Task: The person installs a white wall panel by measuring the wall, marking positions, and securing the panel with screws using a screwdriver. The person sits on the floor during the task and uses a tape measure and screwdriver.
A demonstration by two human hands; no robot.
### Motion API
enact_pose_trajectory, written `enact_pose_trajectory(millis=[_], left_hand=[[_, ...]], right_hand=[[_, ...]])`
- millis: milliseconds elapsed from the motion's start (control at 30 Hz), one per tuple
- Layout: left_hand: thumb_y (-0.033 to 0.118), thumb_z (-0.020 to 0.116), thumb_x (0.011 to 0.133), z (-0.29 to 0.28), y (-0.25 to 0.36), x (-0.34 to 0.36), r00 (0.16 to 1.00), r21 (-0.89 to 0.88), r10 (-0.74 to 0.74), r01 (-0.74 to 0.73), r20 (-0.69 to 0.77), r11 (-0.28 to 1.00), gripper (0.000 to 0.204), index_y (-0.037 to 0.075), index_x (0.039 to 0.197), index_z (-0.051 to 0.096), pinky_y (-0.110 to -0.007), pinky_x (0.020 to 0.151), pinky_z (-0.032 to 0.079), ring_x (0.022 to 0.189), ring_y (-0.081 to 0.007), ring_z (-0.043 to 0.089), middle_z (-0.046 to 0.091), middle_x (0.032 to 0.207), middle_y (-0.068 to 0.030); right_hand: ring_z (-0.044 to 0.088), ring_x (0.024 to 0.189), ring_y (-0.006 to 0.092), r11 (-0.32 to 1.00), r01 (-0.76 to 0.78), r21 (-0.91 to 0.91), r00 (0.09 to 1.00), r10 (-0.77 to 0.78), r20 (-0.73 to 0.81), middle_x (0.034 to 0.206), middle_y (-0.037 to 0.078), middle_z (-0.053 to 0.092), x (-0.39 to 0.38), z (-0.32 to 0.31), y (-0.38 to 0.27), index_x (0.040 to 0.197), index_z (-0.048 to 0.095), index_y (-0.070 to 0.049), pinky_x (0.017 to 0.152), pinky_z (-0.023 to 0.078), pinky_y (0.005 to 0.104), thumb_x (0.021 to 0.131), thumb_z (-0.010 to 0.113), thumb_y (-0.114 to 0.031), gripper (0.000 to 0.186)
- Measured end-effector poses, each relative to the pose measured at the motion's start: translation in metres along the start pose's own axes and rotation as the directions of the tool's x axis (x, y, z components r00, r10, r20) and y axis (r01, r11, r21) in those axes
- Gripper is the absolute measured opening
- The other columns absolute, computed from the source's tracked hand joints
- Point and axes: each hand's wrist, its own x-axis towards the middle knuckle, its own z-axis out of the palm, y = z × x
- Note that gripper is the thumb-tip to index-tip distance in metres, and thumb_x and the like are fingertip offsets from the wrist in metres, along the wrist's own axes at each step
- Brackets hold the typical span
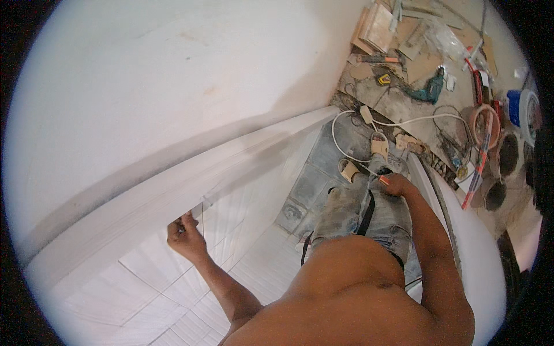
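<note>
My left hand is closed in a pinch at the upper edge of the white wall tiles, just below a pale ledge along the wall. Beside its fingertips shows a short pale strip; what the fingers hold is too small to make out. Against the thigh of my dusty grey trousers, my right hand is curled round a small orange-tipped thing, mostly hidden by the fingers.
A white cable with a socket block loops near my sandals. Beyond lie a teal power drill, a hammer, tile offcuts, a red level, and blue and terracotta buckets.
</note>
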Motion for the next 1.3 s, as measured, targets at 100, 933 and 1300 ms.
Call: enact_pose_trajectory(millis=[100,933,1300], left_hand=[[0.012,0.067,0.091,0.000,-0.004,0.005,0.996,0.035,0.084,-0.084,-0.021,0.996,0.027,-0.001,0.068,0.058,-0.028,0.054,0.048,0.053,-0.0128,0.059,0.063,0.059,-0.0094],[0.015,0.077,0.086,0.039,0.008,-0.012,0.910,-0.150,0.401,-0.413,-0.105,0.898,0.022,-0.001,0.098,0.069,-0.020,0.058,0.043,0.061,-0.0069,0.051,0.064,0.073,-0.0042],[0.020,0.085,0.077,0.213,-0.057,-0.057,0.923,-0.305,0.352,-0.384,-0.157,0.872,0.043,0.000,0.108,0.062,-0.019,0.055,0.038,0.057,-0.0066,0.044,0.060,0.073,0.0003]], right_hand=[[0.066,0.093,0.0401,0.988,-0.028,0.149,0.998,0.035,-0.047,0.102,0.023,0.068,-0.002,0.004,-0.001,0.110,0.066,-0.006,0.084,0.051,0.0490,0.081,0.063,-0.037,0.043],[0.066,0.087,0.0401,0.977,-0.012,0.211,0.872,0.113,-0.476,0.098,0.024,0.068,-0.009,0.041,-0.055,0.094,0.068,0.004,0.079,0.052,0.0485,0.080,0.062,-0.028,0.035],[0.063,0.102,0.0457,0.933,0.058,0.355,0.786,0.176,-0.592,0.110,0.030,0.063,0.178,-0.012,-0.015,0.123,0.052,0.003,0.089,0.049,0.0510,0.084,0.061,-0.039,0.058]])
